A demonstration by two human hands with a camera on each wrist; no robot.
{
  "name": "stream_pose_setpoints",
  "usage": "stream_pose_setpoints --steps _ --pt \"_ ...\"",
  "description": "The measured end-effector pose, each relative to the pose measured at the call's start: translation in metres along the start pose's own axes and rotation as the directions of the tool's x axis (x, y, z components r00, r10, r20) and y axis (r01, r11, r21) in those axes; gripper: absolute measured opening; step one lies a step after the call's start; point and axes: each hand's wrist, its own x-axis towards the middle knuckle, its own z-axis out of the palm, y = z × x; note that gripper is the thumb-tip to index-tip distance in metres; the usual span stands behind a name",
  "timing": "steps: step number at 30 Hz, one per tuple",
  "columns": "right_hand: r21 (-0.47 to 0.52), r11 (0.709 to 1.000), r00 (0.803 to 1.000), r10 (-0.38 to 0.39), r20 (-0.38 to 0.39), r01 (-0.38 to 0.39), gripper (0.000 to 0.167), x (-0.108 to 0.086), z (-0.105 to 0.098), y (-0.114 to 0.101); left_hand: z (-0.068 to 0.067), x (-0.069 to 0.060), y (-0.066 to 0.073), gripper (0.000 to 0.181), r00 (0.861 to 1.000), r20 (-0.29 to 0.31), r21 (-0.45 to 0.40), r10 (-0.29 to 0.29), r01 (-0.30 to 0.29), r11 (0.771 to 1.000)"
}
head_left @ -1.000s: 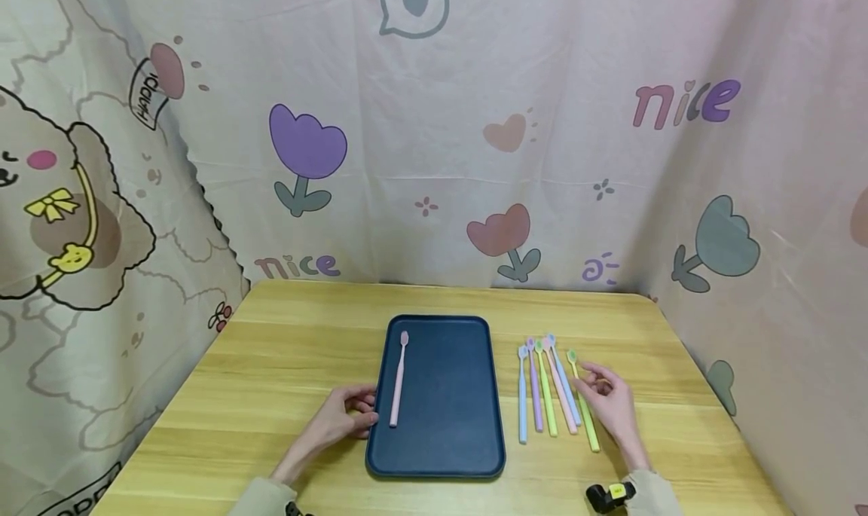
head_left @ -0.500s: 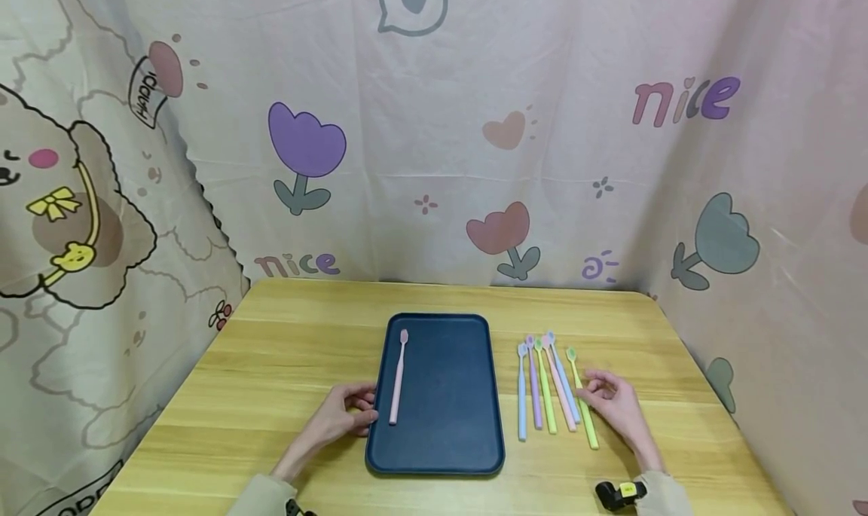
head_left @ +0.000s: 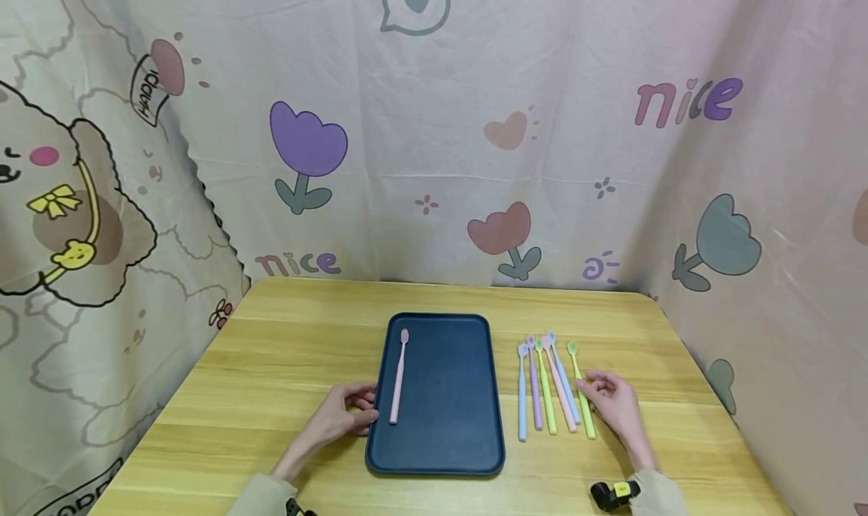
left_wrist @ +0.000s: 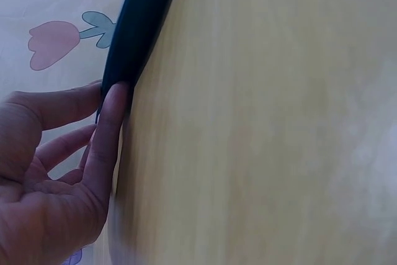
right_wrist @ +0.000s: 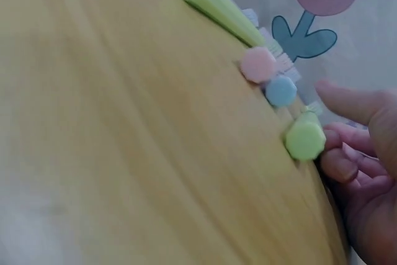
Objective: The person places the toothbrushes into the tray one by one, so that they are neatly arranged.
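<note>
A dark blue tray [head_left: 447,395] stands mid-table with one pink toothbrush [head_left: 398,377] lying on its left side. My left hand [head_left: 339,414] grips the tray's left edge; the left wrist view shows the hand [left_wrist: 68,159] with the tray [left_wrist: 139,29] between thumb and fingers. My right hand [head_left: 615,407] is at the rightmost yellow-green toothbrush [head_left: 584,403], which lies on the table. In the right wrist view its thumb stands apart above the green brush [right_wrist: 305,138], while bent fingers [right_wrist: 340,162] touch or nearly touch the brush's side.
Several more toothbrushes, blue, purple, green and pink, lie in a fan between the tray and my right hand, such as the light blue one [head_left: 522,395]. The wooden table [head_left: 305,320] meets a patterned curtain [head_left: 420,162] at its back edge.
The rightmost green toothbrush has shifted slightly toward the back of the table, and its handle end has swung a little left. My right hand moved slightly right and down. The left hand stays put.
</note>
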Motion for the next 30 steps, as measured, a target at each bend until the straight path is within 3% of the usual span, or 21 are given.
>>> stream_pose_setpoints --steps 7,18,30 --pt "0.000 0.999 0.996 0.038 0.087 -0.038 0.050 -0.004 -0.005 0.000 0.000 0.000 0.002 0.058 1.000 0.007 0.000 0.004 -0.004 1.000" --pt "-0.101 0.995 1.000 0.022 0.010 -0.021 0.036 -0.001 0.003 -0.004 -0.001 0.000 0.002 0.057 1.000 0.008 0.000 0.018 -0.018 1.000" --pt "-0.146 0.987 0.997 0.067 -0.029 -0.071 0.025 -0.001 0.005 -0.004 0.000 0.000 0.001 0.057 1.000 0.006 0.018 0.018 -0.018 1.000"
